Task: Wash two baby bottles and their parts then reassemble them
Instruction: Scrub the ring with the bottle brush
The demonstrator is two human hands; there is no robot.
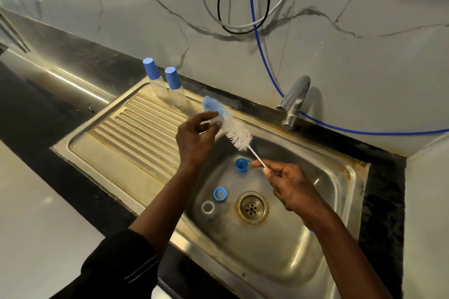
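We hold the bottle brush between both hands above the sink. Our right hand is clenched around the thin twisted-wire stem, thumb and forefinger pinching it just below the white bristles. Our left hand pinches the head of the brush with thumb and fingertips, close to where the white bristles meet the blue tuft at the tip. The brush slants up and to the left, its tip over the ribbed drainboard.

The two baby bottles stand upright side by side at the back corner of the drainboard, near the wall, each wearing a blue cap. In the basin lie three loose parts: a blue cap under the brush stem, a blue ring nearer us, and a clear ring-shaped part just beside it, all left of the drain.

A chrome tap stands at the back rim, with a blue hose running down behind it along the dark surface.
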